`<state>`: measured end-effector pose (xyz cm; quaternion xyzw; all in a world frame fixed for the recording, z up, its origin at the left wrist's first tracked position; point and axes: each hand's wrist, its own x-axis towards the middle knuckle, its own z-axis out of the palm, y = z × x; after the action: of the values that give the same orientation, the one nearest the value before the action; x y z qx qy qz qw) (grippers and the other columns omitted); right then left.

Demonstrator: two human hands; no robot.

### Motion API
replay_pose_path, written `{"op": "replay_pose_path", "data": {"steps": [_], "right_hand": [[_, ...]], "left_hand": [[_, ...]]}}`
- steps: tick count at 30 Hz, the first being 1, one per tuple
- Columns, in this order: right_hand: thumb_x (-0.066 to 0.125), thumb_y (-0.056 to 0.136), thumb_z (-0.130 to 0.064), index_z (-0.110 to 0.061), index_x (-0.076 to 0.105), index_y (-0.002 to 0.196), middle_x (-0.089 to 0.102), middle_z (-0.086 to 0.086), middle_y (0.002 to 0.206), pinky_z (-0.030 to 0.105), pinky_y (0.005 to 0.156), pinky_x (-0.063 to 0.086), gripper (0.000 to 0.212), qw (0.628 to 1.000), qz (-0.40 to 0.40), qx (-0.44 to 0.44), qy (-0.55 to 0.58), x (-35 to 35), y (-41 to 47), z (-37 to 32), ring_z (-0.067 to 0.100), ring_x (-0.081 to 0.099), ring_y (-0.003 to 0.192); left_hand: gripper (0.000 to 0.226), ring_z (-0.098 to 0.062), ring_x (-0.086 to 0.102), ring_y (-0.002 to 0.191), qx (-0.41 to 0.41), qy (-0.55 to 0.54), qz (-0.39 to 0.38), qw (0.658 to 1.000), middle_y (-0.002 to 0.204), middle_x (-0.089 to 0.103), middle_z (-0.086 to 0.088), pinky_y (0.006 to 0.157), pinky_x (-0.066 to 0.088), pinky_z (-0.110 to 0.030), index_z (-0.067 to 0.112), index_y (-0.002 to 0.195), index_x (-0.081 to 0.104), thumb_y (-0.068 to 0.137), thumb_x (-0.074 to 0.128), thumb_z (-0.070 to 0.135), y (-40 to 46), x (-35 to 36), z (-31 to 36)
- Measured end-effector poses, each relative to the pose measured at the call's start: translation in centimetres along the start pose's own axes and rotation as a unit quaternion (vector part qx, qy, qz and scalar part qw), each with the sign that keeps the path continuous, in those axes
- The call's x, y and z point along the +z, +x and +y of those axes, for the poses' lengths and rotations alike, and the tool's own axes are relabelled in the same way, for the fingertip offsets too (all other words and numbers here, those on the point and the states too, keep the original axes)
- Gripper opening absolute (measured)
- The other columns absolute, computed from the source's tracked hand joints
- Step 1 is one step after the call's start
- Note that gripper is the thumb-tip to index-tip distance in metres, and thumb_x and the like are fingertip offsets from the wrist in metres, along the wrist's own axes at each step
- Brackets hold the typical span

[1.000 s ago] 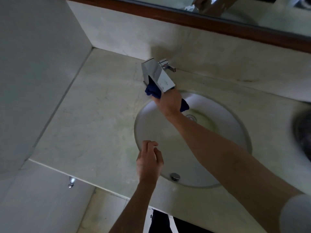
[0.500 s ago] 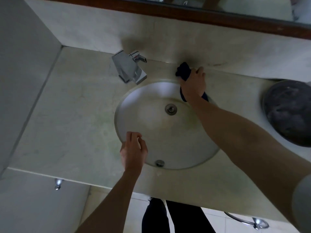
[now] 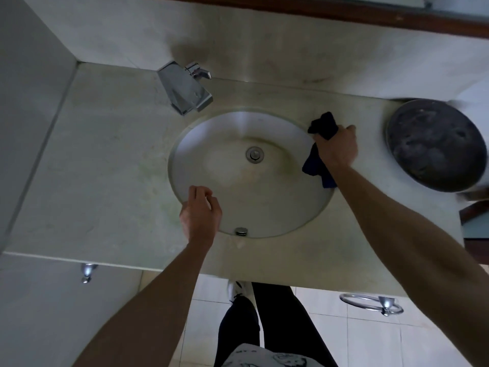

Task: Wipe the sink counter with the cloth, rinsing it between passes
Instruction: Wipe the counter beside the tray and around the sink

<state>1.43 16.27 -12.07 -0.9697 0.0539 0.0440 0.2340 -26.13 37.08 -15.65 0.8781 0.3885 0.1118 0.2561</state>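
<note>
**Cloth sits at the right rim of the sink**

The dark cloth (image 3: 321, 128) is bunched in the right hand (image 3: 336, 148), pressed on the counter (image 3: 105, 154) just right of the sink (image 3: 201, 139), one end trailing over the rim. The tap (image 3: 185, 88) lies off to the left. The left hand (image 3: 201, 213), loosely curled and holding nothing, is parked over the near rim.
</note>
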Motion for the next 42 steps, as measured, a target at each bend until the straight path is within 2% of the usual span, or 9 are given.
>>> {"op": "replay_pose_path", "data": {"steps": [6, 11, 13, 16, 20, 32, 37, 40, 42], "right_hand": [[0.075, 0.081, -0.040, -0.009, 0.062, 0.105, 0.057, 0.013, 0.114, 0.033, 0.072, 0.049, 0.041, 0.973, -0.016, -0.216, 0.082, -3.7, 2.6, -5.8, 0.019, 0.057, 0.086], [0.076, 0.078, -0.052, -0.005, 0.066, 0.108, 0.063, 0.017, 0.108, 0.038, 0.075, 0.047, 0.057, 0.911, -0.131, -0.365, -0.139, -1.7, 6.6, -8.7, 0.031, 0.061, 0.089], [0.077, 0.081, -0.043, -0.005, 0.066, 0.113, 0.063, 0.018, 0.110, 0.040, 0.078, 0.048, 0.051, 0.904, -0.151, -0.358, -0.178, -1.0, 7.1, -7.2, 0.036, 0.063, 0.097], [0.079, 0.079, -0.038, -0.006, 0.067, 0.105, 0.058, 0.014, 0.108, 0.038, 0.070, 0.048, 0.043, 0.925, -0.138, -0.325, -0.144, -0.8, 6.8, -4.3, 0.032, 0.061, 0.088], [0.081, 0.076, -0.039, -0.010, 0.067, 0.099, 0.050, 0.005, 0.100, 0.031, 0.066, 0.039, 0.039, 0.947, -0.128, -0.272, -0.112, -1.9, 4.9, 0.0, 0.023, 0.055, 0.080], [0.077, 0.077, -0.045, -0.013, 0.068, 0.092, 0.055, 0.005, 0.096, 0.032, 0.062, 0.042, 0.036, 0.977, -0.069, -0.168, -0.114, -3.1, -8.2, 8.1, 0.030, 0.060, 0.073], [0.077, 0.076, -0.042, -0.015, 0.068, 0.089, 0.058, 0.002, 0.094, 0.028, 0.061, 0.038, 0.031, 0.987, -0.038, -0.147, -0.059, -1.3, -16.0, 6.4, 0.024, 0.058, 0.066], [0.078, 0.074, -0.044, -0.015, 0.069, 0.092, 0.060, 0.002, 0.096, 0.027, 0.059, 0.036, 0.036, 0.989, -0.024, -0.145, -0.034, 0.7, -20.3, 4.8, 0.026, 0.061, 0.065], [0.079, 0.071, -0.045, -0.017, 0.069, 0.093, 0.059, 0.000, 0.097, 0.026, 0.057, 0.037, 0.037, 0.987, -0.019, -0.161, -0.017, 2.1, -22.8, 3.3, 0.024, 0.061, 0.066]], "left_hand": [[0.006, -0.033, 0.064, 0.069, -0.006, 0.013, -0.001, 1.000, 0.099, 0.060, -0.002, 0.063, 0.039, -0.031, 0.017, 0.094, 0.062, 0.091, 0.056, 0.017, 0.0, 0.3, -0.1], [0.006, -0.033, 0.064, 0.069, 0.018, 0.027, 0.008, 0.999, 0.100, 0.060, -0.003, 0.062, 0.045, -0.034, 0.017, 0.094, 0.062, 0.092, 0.056, 0.017, 0.0, 0.7, -0.5], [0.006, -0.033, 0.064, 0.068, 0.027, 0.028, 0.010, 0.999, 0.099, 0.060, -0.003, 0.061, 0.047, -0.036, 0.017, 0.094, 0.063, 0.092, 0.057, 0.017, 0.1, 0.8, -0.6], [0.006, -0.033, 0.063, 0.066, 0.025, 0.033, 0.010, 0.999, 0.099, 0.060, -0.003, 0.062, 0.044, -0.034, 0.016, 0.093, 0.063, 0.092, 0.057, 0.017, 0.2, 0.9, -0.6], [0.006, -0.034, 0.064, 0.067, 0.023, 0.030, 0.003, 0.999, 0.099, 0.062, -0.003, 0.062, 0.041, -0.033, 0.016, 0.093, 0.064, 0.092, 0.058, 0.018, 0.2, 0.8, -0.5], [0.012, -0.037, 0.063, 0.076, 0.010, -0.010, -0.003, 1.000, 0.104, 0.061, -0.007, 0.067, 0.047, -0.039, 0.015, 0.096, 0.063, 0.090, 0.053, 0.016, 0.0, 0.4, -0.2], [0.011, -0.021, 0.058, 0.074, -0.012, -0.113, 0.030, 0.993, 0.104, 0.061, -0.004, 0.066, 0.040, -0.029, 0.013, 0.097, 0.063, 0.089, 0.055, 0.013, -0.2, 0.1, -0.6], [0.019, -0.014, 0.058, 0.077, 0.000, -0.218, 0.066, 0.974, 0.102, 0.065, -0.009, 0.067, 0.051, -0.028, 0.006, 0.099, 0.068, 0.088, 0.053, 0.007, 0.0, -0.2, -0.9], [0.022, -0.014, 0.063, 0.082, -0.015, -0.273, 0.092, 0.957, 0.103, 0.069, -0.011, 0.068, 0.053, -0.020, 0.004, 0.102, 0.072, 0.089, 0.053, 0.003, 0.4, -0.8, -1.1]]}}
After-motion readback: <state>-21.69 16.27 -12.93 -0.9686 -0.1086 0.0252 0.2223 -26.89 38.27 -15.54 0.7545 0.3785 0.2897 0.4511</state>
